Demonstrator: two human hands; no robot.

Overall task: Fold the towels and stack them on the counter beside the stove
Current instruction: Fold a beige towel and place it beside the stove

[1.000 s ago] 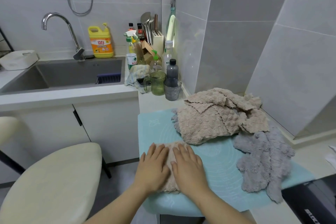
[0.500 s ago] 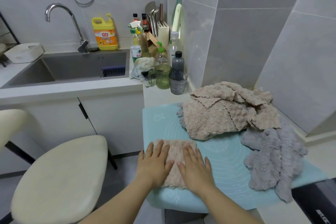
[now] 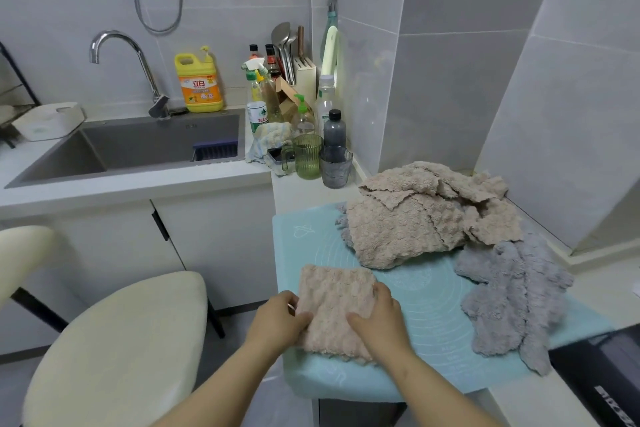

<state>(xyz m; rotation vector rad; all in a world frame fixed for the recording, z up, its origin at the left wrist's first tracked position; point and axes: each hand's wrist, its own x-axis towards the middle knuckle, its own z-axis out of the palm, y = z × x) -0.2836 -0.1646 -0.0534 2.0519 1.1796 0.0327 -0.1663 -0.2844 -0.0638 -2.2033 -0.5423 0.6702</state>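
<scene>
A folded beige towel (image 3: pixel 334 302) lies near the front left of the light blue mat (image 3: pixel 426 302). My left hand (image 3: pixel 278 321) grips the towel's left edge, thumb on top. My right hand (image 3: pixel 379 317) grips its right edge, fingers curled round it. Behind it a crumpled heap of beige towels (image 3: pixel 415 215) sits at the back of the mat. A crumpled grey towel (image 3: pixel 512 291) lies to the right, hanging over the mat's front edge.
A grey glass (image 3: pixel 335 166), a green ribbed mug (image 3: pixel 306 156) and several bottles (image 3: pixel 332 114) crowd the counter behind the mat. The sink (image 3: pixel 145 146) is at left. A cream stool (image 3: pixel 110 347) stands at lower left. A dark appliance (image 3: pixel 602 378) sits at lower right.
Both hands lay flat on top of the folded towel; now they have slid apart to its left and right edges and grip it. My view has shifted.
</scene>
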